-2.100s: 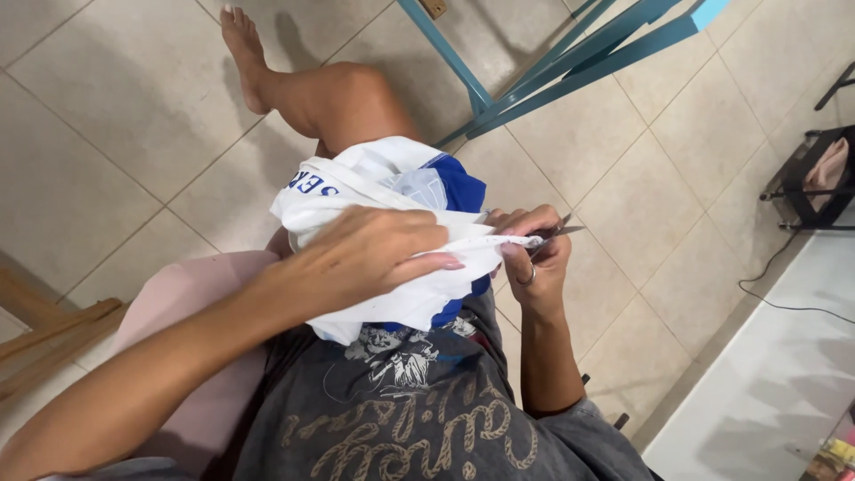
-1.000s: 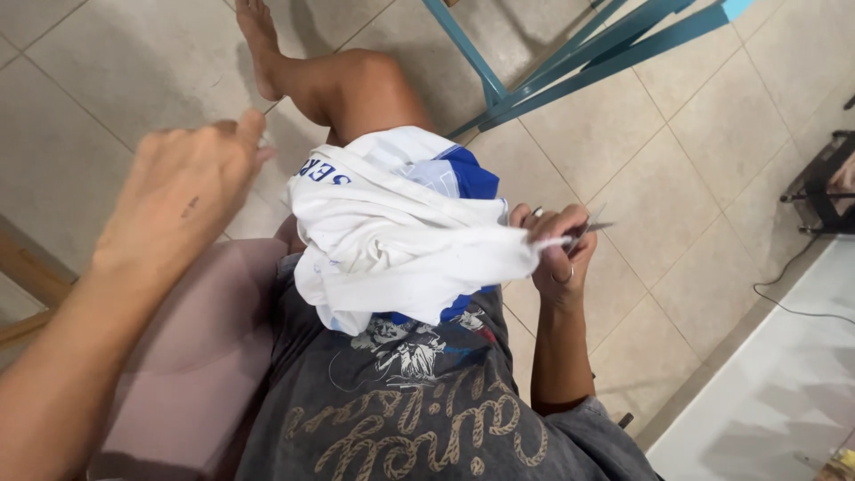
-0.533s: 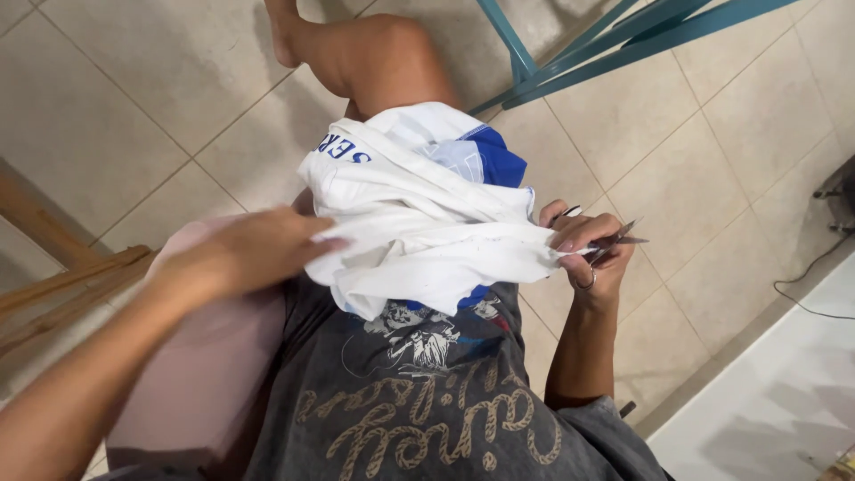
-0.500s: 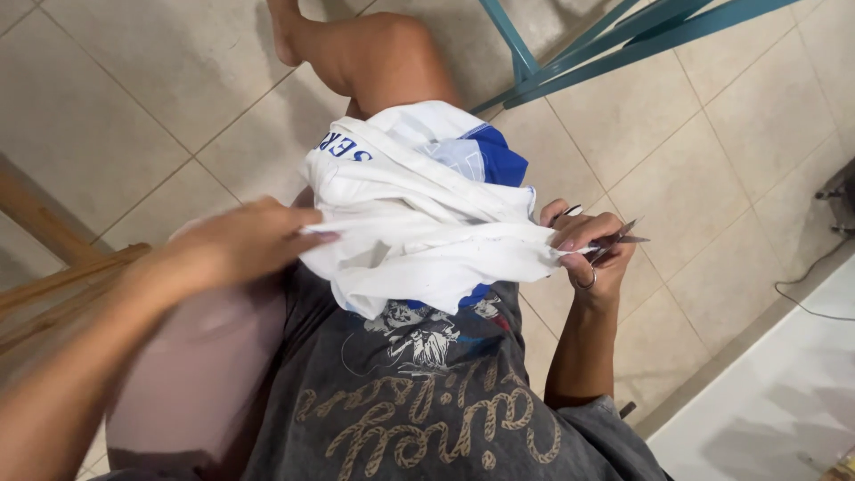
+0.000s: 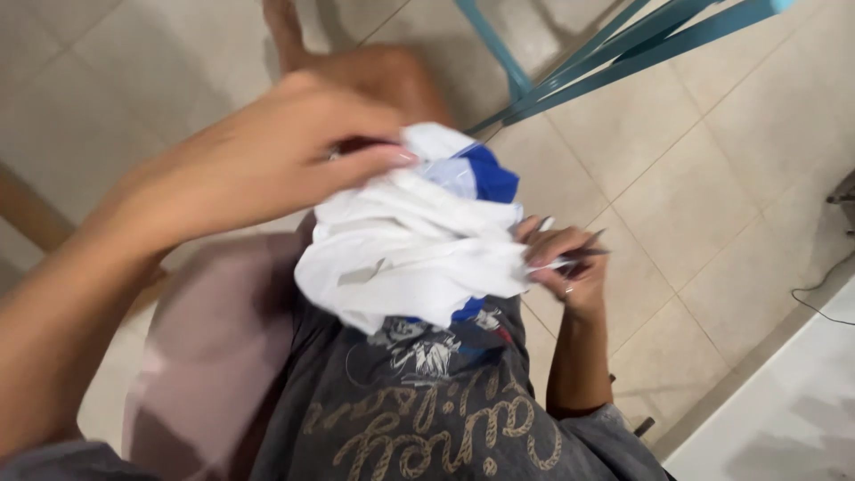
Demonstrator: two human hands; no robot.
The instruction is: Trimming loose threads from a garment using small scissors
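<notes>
You gripped bunched cloth in both hands.
Your left hand [image 5: 267, 151], blurred, pinched the white and blue cloth [image 5: 414, 249]; your right hand [image 5: 563, 265] clutched its edge and a thin tool [image 5: 590, 253], partly hidden.

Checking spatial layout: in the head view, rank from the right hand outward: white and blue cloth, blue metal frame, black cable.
1. White and blue cloth: touching the right hand, on the lap.
2. Blue metal frame: on the floor ahead.
3. Black cable: far right edge.
</notes>
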